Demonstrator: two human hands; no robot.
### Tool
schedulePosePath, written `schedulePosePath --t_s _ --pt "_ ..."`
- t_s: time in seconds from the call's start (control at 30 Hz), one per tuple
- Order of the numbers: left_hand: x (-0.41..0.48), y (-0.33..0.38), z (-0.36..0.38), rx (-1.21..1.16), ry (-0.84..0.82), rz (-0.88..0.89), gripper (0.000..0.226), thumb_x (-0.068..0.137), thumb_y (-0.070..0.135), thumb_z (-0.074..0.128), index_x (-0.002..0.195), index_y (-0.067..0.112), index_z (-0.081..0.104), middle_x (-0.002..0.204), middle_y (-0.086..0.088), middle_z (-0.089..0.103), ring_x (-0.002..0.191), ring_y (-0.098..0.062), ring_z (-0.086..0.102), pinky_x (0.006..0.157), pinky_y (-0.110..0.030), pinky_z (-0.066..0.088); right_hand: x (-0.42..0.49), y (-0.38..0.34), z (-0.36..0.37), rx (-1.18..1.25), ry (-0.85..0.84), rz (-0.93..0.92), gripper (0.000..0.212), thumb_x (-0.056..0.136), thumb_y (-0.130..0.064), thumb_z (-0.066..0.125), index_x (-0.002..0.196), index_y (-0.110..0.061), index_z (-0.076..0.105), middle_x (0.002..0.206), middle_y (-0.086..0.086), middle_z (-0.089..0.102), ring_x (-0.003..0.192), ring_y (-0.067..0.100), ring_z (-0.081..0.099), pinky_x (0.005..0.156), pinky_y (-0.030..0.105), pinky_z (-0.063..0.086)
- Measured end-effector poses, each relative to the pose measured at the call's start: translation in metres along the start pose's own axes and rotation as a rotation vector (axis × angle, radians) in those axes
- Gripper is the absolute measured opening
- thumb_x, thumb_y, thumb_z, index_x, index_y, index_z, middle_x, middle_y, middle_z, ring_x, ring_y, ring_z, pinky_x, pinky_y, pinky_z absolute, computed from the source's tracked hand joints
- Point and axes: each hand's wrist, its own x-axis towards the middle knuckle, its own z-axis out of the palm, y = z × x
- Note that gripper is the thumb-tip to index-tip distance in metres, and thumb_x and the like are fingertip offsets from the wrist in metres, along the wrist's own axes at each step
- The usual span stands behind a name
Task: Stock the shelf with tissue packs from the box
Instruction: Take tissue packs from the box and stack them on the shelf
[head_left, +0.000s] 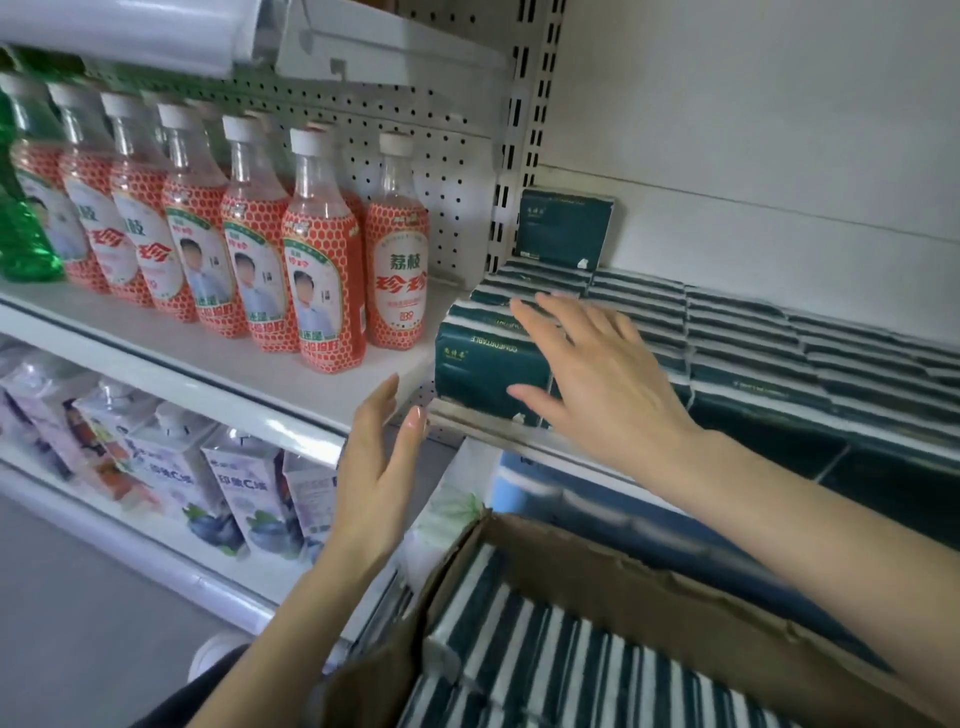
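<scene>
Dark green tissue packs (743, 332) lie in rows on the right shelf (498, 434). One pack (566, 226) stands upright on top at the back left. My right hand (592, 374) rests with straight, spread fingers on the front-left pack (478, 371) at the shelf's edge. My left hand (379, 467) hovers open just left of that pack, below the shelf edge, touching nothing. A cardboard box (597, 582) at the bottom holds several more green-and-white packs (545, 670).
Red-labelled drink bottles (317, 249) stand on the left shelf beside the packs. Purple juice cartons (228, 493) fill the shelf below. A perforated white upright (524, 130) divides the two shelf bays. Grey floor lies at the lower left.
</scene>
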Motion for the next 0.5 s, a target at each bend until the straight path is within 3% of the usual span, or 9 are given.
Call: schedulePosePath --t_s 0.13,0.27,0.37,0.43,0.5 --pt "-0.040 -0.003 -0.010 0.122 -0.069 0.093 0.048 0.090 0.055 0.038 0.130 0.029 0.050 0.124 0.015 0.055 0.117 0.004 0.048 0.097 -0.017 0.038 -0.033 -0.006 -0.016 0.095 0.013 -0.154 0.054 0.092 -0.035 0.057 0.140 -0.011 0.044 0.132 0.010 0.052 0.116 0.028 0.053 0.096 0.042 0.046" --pt "-0.073 -0.019 -0.013 0.321 -0.355 0.026 0.049 0.089 0.064 0.036 0.131 0.040 0.040 0.130 0.018 0.045 0.117 0.011 0.040 0.094 -0.002 0.025 -0.087 -0.018 0.001 0.267 -0.169 -0.149 0.042 0.094 -0.035 0.055 0.132 -0.018 0.049 0.121 0.003 0.053 0.102 0.024 0.056 0.080 0.037 0.049" --pt "-0.083 -0.030 -0.016 0.329 -0.527 -0.169 0.059 0.092 0.063 0.040 0.144 0.037 0.028 0.136 0.017 0.040 0.126 0.003 0.036 0.098 -0.014 0.026 -0.123 -0.027 0.031 0.357 -0.423 -0.056 0.045 0.096 -0.044 0.049 0.136 -0.023 0.043 0.130 -0.002 0.046 0.115 0.019 0.052 0.088 0.036 0.047" --pt "-0.084 -0.036 -0.016 0.275 -0.564 -0.296 0.059 0.095 0.051 0.042 0.147 0.029 0.026 0.138 0.010 0.042 0.125 0.000 0.038 0.095 -0.013 0.026 -0.139 -0.035 0.051 0.452 -0.547 0.074 0.049 0.096 -0.046 0.049 0.139 -0.024 0.040 0.138 -0.004 0.043 0.122 0.016 0.049 0.094 0.035 0.046" --pt "-0.081 -0.037 -0.015 0.227 -0.580 -0.378 0.060 0.096 0.053 0.044 0.147 0.024 0.031 0.138 0.010 0.043 0.125 -0.001 0.039 0.093 -0.011 0.025 -0.147 -0.044 0.071 0.557 -0.644 0.179 0.056 0.095 -0.048 0.051 0.142 -0.022 0.036 0.142 -0.002 0.039 0.125 0.016 0.046 0.098 0.035 0.043"
